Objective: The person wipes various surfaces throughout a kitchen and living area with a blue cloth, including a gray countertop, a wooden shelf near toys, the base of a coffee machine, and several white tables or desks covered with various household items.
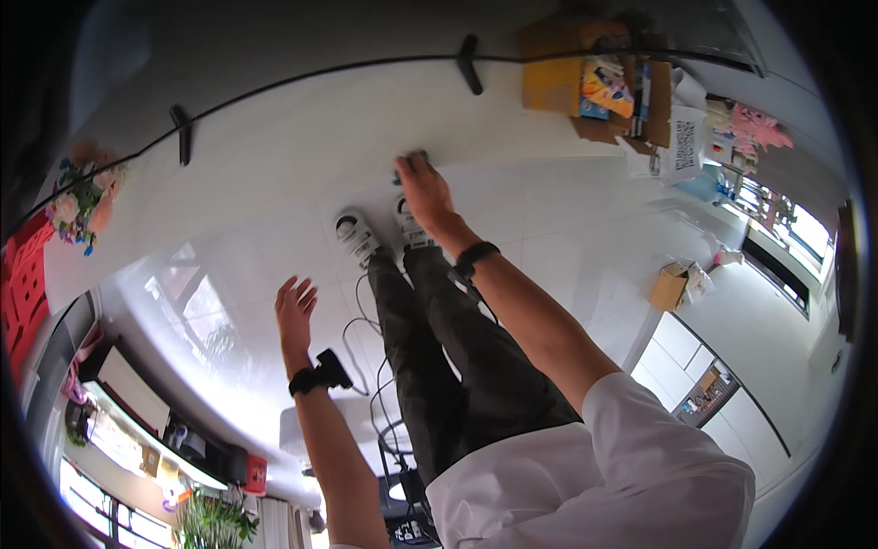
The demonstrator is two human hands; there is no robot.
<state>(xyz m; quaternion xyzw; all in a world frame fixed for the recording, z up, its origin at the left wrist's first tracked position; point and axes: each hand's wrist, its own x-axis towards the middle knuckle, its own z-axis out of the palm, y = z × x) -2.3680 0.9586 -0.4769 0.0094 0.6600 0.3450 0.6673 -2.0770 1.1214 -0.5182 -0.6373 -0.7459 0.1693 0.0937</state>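
Note:
My right hand is stretched forward above my shoes, with its fingers over a small dark object. The fingers cover most of that object, so its kind is unclear. It lies near the front edge of a white surface, perhaps a cabinet top. My left hand is off to the left in the air, holding nothing, with its fingers apart. Each wrist wears a black band; the one on the left carries a dark block.
A large dark screen stands on black feet. Cardboard boxes with packets are at its right, artificial flowers and a red perforated container at the left. Cables hang beside my legs. A small carton is farther right.

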